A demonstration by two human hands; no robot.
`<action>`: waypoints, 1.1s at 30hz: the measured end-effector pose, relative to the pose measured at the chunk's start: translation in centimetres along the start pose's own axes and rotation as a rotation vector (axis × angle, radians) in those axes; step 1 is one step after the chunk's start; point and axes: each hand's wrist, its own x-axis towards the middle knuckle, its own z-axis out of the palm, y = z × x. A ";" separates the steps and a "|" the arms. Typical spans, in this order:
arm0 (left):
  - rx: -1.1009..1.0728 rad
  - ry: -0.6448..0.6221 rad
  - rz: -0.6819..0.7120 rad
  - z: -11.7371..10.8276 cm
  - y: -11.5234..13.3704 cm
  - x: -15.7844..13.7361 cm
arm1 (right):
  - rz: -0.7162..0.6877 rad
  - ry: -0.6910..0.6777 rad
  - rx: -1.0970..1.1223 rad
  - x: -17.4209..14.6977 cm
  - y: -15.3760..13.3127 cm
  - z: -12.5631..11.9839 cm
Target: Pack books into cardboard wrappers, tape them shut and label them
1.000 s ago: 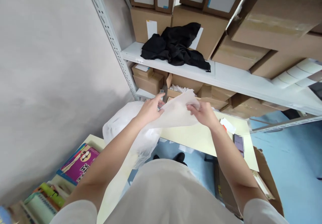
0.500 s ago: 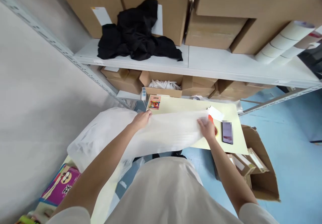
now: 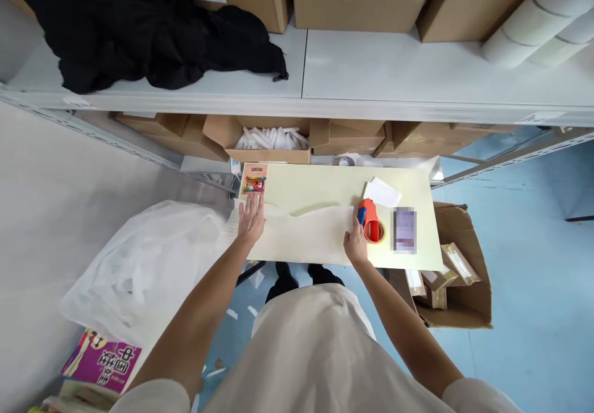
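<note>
A thin white packing sheet lies across the front of the pale table, running left to a bulky translucent white plastic bundle. My left hand rests flat on the sheet's left part, fingers stretched out, just below a small booklet with a colourful picture. At the sheet's right end, my right hand lies with thumb apart from the fingers. Its fingertips are beside a red tape dispenser with a blue part and a tape roll; whether they touch it is unclear.
White papers and a blurred-out phone lie on the table's right. An open carton with small parcels stands on the floor right. Behind, a shelf carries boxes, black cloth and white rolls. A purple box sits lower left.
The sheet, held raised between both hands before, now lies down on the table. My left hand has gone from gripping it to lying flat. The view has shifted, bringing the shelf closer.
</note>
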 end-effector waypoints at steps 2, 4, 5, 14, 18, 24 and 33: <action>-0.004 -0.016 -0.019 1.0 1.0 -1.1 | -0.120 0.036 -0.032 -0.7 -0.3 0.0; -0.017 -0.082 0.023 1.8 1.8 -2.4 | -0.243 -0.016 -0.046 -1.5 -0.9 0.1; -0.025 -0.132 0.042 2.3 2.1 -3.0 | -0.289 -0.074 -0.046 -1.7 -1.3 0.3; -0.102 -0.526 -0.210 5.8 1.1 -5.9 | -0.116 -0.556 -0.211 -0.9 0.1 3.8; -0.130 -0.540 -0.181 6.0 0.3 -6.5 | -0.128 -0.601 -0.240 -1.6 0.9 3.8; -0.239 -0.426 -0.179 6.3 0.3 -7.2 | -0.130 -0.509 -0.179 -2.0 0.9 3.7; -0.724 0.002 -0.323 4.1 -4.7 1.8 | -0.063 -0.371 0.315 4.2 -10.0 6.3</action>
